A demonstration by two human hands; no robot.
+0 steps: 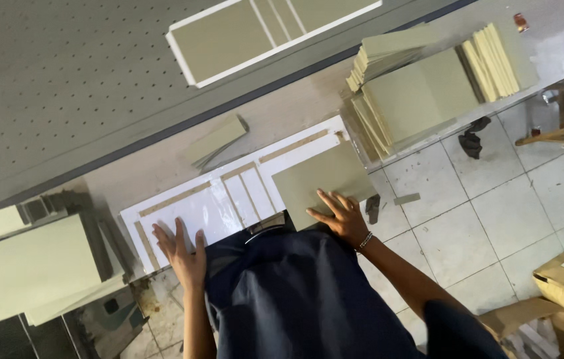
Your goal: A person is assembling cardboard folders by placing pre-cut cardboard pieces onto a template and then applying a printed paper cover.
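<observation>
Head cam: left hand [182,249] lies flat, fingers spread, on the white cut-out sheet [228,199] at the worktop's near edge, gripping nothing. Right hand [341,216] is open too, fingertips pressing a loose olive board panel [322,176] on that sheet's right end, just beside the board stacks [421,86].

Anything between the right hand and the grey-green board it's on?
Nothing visible. The right hand lies flat, fingers spread, directly on the grey-green board, which rests on the white cut sheet. The left hand presses that sheet, apart from the board.
</observation>
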